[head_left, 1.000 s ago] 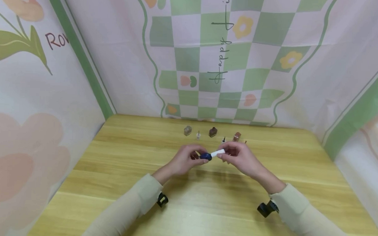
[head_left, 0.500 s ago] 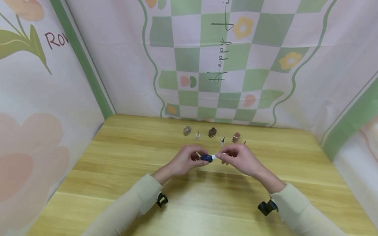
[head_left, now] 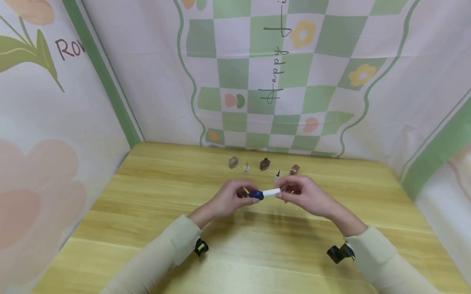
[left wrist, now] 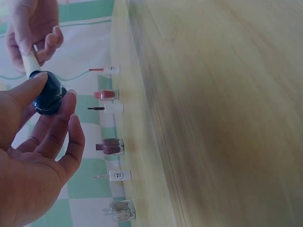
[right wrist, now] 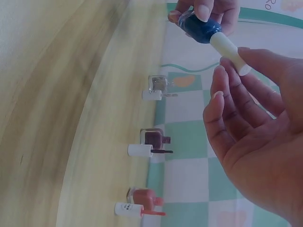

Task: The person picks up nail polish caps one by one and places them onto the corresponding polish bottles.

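My left hand [head_left: 233, 199] holds a dark blue nail polish bottle [head_left: 256, 194] between thumb and fingers, above the table and tilted on its side. A long white cap [head_left: 271, 192] sits on the bottle's neck, pointing right. At the cap's far end, my right hand [head_left: 307, 196] pinches it with thumb and index fingertips, as the right wrist view shows; the other fingers are loosely bent below. The right wrist view has the whole white cap [right wrist: 227, 51] in sight, in line with the blue bottle [right wrist: 201, 28].
Behind the hands, a clear bottle [head_left: 233, 162], a dark purple bottle [head_left: 264, 164] and a coral bottle [head_left: 295, 169] stand on the wooden table [head_left: 160, 179]. Near each stands a white brush cap, bristles up, like the coral one's cap [right wrist: 129, 209]. A printed curtain [head_left: 285, 71] hangs behind.
The right fingers closed in along the white cap half a second ago, covering most of it; now they are drawn back right to its end. The left hand and bottle have barely moved.
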Demonstrator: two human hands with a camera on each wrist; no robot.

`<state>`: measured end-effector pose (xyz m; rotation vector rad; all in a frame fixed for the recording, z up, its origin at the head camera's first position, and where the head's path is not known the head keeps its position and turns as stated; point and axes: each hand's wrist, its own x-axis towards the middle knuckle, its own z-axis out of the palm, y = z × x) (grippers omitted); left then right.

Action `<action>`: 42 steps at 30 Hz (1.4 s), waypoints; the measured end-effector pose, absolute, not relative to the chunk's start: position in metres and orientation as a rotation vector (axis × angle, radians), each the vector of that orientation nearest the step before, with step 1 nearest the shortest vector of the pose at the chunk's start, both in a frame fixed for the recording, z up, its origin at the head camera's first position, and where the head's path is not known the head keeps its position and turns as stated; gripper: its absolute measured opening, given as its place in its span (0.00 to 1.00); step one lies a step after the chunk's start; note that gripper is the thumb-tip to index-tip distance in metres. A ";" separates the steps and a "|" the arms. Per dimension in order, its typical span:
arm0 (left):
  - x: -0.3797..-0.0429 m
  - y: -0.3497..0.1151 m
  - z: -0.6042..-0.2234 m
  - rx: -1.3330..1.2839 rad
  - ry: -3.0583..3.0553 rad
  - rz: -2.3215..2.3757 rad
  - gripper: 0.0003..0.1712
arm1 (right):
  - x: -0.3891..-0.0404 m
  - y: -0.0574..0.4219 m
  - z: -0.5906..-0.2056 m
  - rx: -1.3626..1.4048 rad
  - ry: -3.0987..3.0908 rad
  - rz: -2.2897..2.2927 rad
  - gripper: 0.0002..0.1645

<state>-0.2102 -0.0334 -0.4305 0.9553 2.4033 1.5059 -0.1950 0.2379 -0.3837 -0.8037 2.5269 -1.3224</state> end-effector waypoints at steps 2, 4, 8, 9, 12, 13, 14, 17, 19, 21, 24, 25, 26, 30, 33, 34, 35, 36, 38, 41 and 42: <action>-0.210 -0.033 -0.430 0.961 2.408 1.499 0.11 | -0.195 0.238 -0.382 -0.779 2.523 -1.319 0.10; -0.209 -0.032 -0.429 0.966 2.410 1.493 0.12 | -0.195 0.238 -0.381 -0.750 2.529 -1.313 0.10; -0.208 -0.031 -0.426 0.971 2.419 1.482 0.12 | -0.195 0.237 -0.379 -0.735 2.567 -1.290 0.10; -0.207 -0.031 -0.425 0.972 2.422 1.480 0.12 | -0.195 0.237 -0.379 -0.739 2.582 -1.279 0.11; -0.207 -0.031 -0.425 0.973 2.430 1.477 0.12 | -0.194 0.235 -0.378 -0.751 2.628 -1.236 0.16; -0.208 -0.031 -0.425 0.976 2.432 1.476 0.12 | -0.194 0.234 -0.378 -0.756 2.636 -1.225 0.18; -0.208 -0.032 -0.425 0.979 2.432 1.477 0.13 | -0.194 0.233 -0.379 -0.756 2.645 -1.214 0.19; -0.208 -0.033 -0.426 0.977 2.425 1.488 0.12 | -0.193 0.233 -0.380 -0.763 2.648 -1.224 0.15; -0.209 -0.034 -0.427 0.971 2.419 1.496 0.12 | -0.193 0.234 -0.380 -0.774 2.642 -1.249 0.11; -0.209 -0.035 -0.427 0.957 2.415 1.503 0.11 | -0.193 0.236 -0.381 -0.788 2.625 -1.279 0.10; -0.210 -0.036 -0.428 0.945 2.413 1.506 0.12 | -0.193 0.237 -0.381 -0.801 2.604 -1.300 0.12; -0.209 -0.036 -0.428 0.946 2.413 1.506 0.12 | -0.193 0.238 -0.381 -0.800 2.600 -1.301 0.11; -0.209 -0.036 -0.428 0.947 2.411 1.505 0.12 | -0.193 0.238 -0.381 -0.797 2.603 -1.297 0.10; -0.208 -0.035 -0.428 0.953 2.403 1.503 0.12 | -0.193 0.237 -0.381 -0.768 2.642 -1.270 0.07; -0.207 -0.033 -0.428 0.945 2.404 1.500 0.13 | -0.193 0.237 -0.382 -0.760 2.685 -1.243 0.07; -0.207 -0.033 -0.428 0.940 2.408 1.498 0.13 | -0.193 0.236 -0.382 -0.763 2.696 -1.236 0.09; -0.207 -0.033 -0.427 0.936 2.411 1.496 0.13 | -0.193 0.235 -0.382 -0.766 2.706 -1.233 0.10; -0.206 -0.033 -0.427 0.933 2.410 1.498 0.13 | -0.193 0.235 -0.383 -0.770 2.713 -1.232 0.12; -0.206 -0.032 -0.426 0.930 2.412 1.498 0.13 | -0.192 0.233 -0.383 -0.784 2.728 -1.233 0.16; -0.206 -0.032 -0.425 0.935 2.408 1.508 0.12 | -0.191 0.230 -0.383 -0.790 2.740 -1.246 0.19; -0.206 -0.032 -0.425 0.937 2.409 1.510 0.12 | -0.191 0.230 -0.383 -0.796 2.742 -1.251 0.20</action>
